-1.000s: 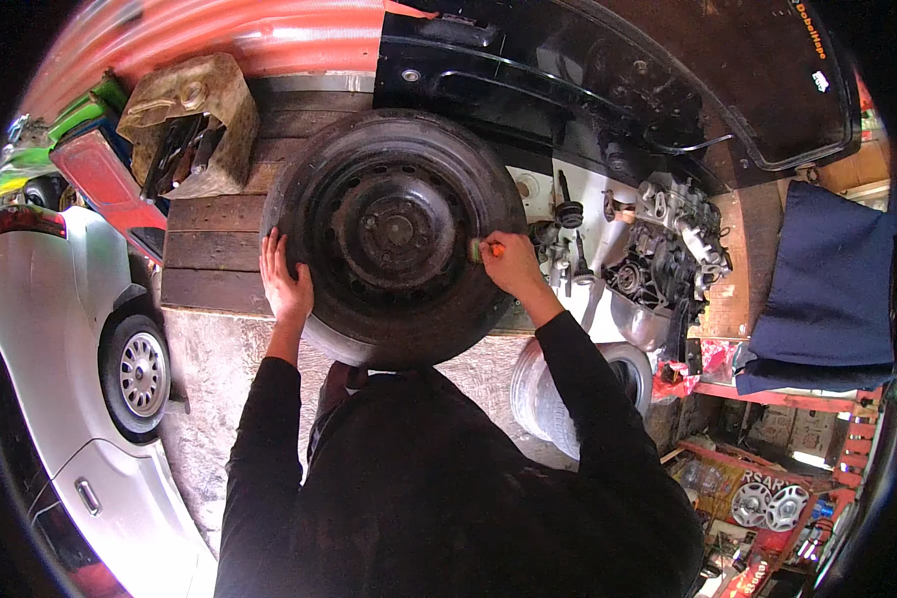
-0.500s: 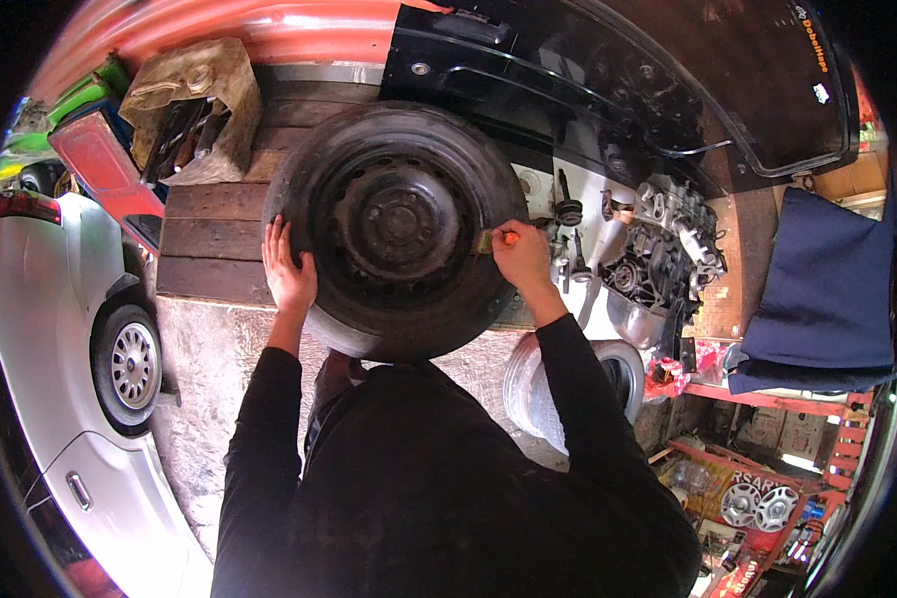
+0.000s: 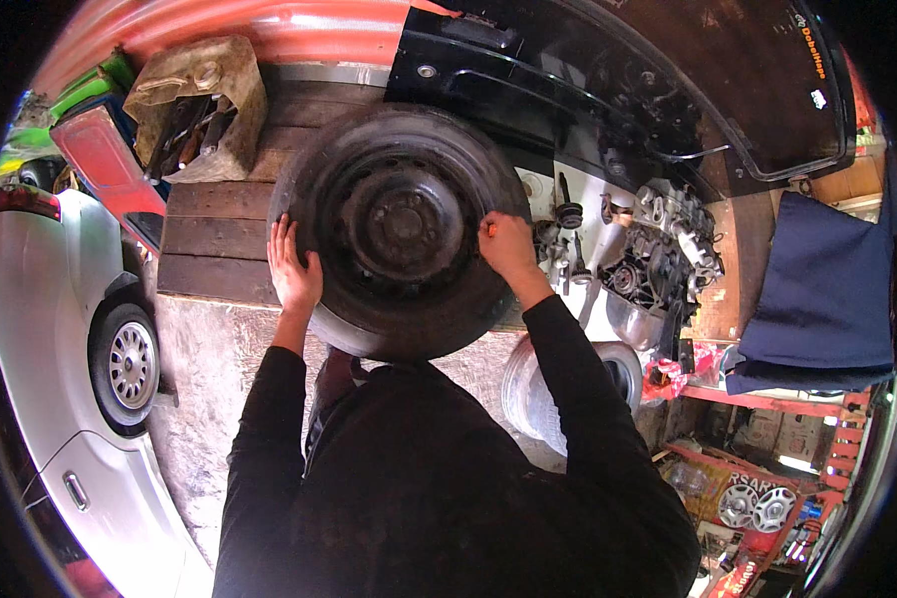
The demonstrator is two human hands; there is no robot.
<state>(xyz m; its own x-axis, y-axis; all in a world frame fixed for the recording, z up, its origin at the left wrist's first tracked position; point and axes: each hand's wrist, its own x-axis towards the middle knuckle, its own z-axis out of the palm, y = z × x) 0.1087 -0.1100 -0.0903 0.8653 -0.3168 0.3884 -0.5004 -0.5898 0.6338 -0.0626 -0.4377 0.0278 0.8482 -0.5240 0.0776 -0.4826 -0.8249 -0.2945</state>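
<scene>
A black steel car wheel with its tyre (image 3: pixel 406 334) lies flat on the wooden bench, its dark rim (image 3: pixel 406 227) facing up. On the tyre's left sidewall rests my left hand (image 3: pixel 295 271), fingers stretched out and thumb apart, holding nothing. My right hand (image 3: pixel 511 247) is closed on a small orange-handled tool (image 3: pixel 491 230) at the right edge of the rim. The tool's working end is mostly covered by my fingers, so its kind is unclear.
Left on the plank bench (image 3: pixel 209 239) stands a cut-open canister (image 3: pixel 239 110) of tools. To the right are an engine (image 3: pixel 658 259) and a dark blue cloth (image 3: pixel 817 289). Loose tyres (image 3: pixel 533 399) lie below the bench; a silver car (image 3: pixel 60 299) stands at left.
My right hand has moved slightly left and up along the rim's edge with the orange-handled tool, whose end is now more hidden. The left hand stays on the tyre.
</scene>
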